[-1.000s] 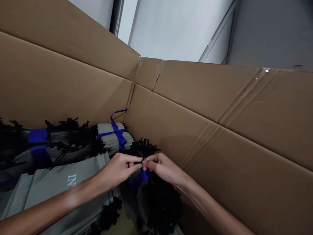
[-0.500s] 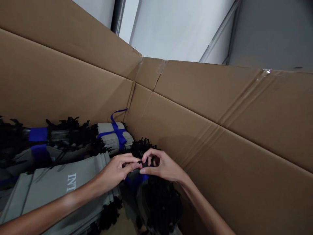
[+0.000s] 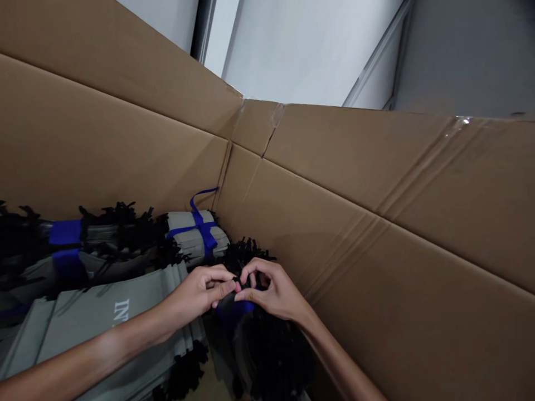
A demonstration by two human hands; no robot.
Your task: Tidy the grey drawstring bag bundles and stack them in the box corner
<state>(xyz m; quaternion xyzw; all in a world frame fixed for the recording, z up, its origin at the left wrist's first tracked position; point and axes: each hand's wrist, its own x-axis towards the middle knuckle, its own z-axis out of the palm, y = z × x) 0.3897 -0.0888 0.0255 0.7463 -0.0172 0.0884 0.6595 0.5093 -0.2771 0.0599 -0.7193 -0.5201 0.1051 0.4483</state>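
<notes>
My left hand [image 3: 211, 289] is closed in a pinch, with a small piece of black cord [image 3: 236, 281] at its thumb and index fingertip. Right beside it, my right hand [image 3: 267, 287] curls its fingers and thumb round the same spot; what lies between them is mostly hidden. Under both hands is a bundle [image 3: 276, 351] of grey fabric pouches with a thick mass of black cord ends. A blue ribbon [image 3: 234, 314] runs round that bundle. To the left, below my left forearm, lies a stack of grey pouches [image 3: 92, 309] with white printed letters, partly covered by the arm.
A large cardboard box [image 3: 334, 184] surrounds the work, its taped corner ahead. Against its far wall sits a grey bundle [image 3: 188, 239] crossed with blue ribbon. Further left are more bundles with black cord ends [image 3: 119, 217] and a blue band [image 3: 64, 233].
Both hands have shifted very slightly left and stay fingertip to fingertip at the black cord. My right thumb has come closer to the left fingertips. The bundles have not visibly moved.
</notes>
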